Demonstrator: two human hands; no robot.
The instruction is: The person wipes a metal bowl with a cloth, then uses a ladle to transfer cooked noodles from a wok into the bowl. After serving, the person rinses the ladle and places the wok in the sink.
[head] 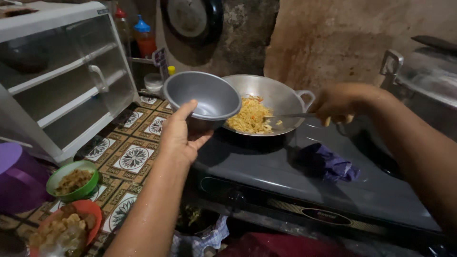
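My left hand (182, 134) grips the near rim of an empty grey metal bowl (202, 97) and holds it tilted beside a silver wok (278, 93). The wok sits on a dark gas stove (266, 166) and holds yellow fried noodles (250, 115). My right hand (335, 103) is closed on the handle of a metal spatula (288, 115), whose blade lies in the noodles at the wok's near side.
A purple cloth (331, 163) lies on the stove. Left of it, a patterned tiled counter (134, 157) carries a green bowl (74, 181) and an orange bowl (71, 226) of food. A white glass-door cabinet (62, 76) stands far left; a large metal pot (423, 81) at right.
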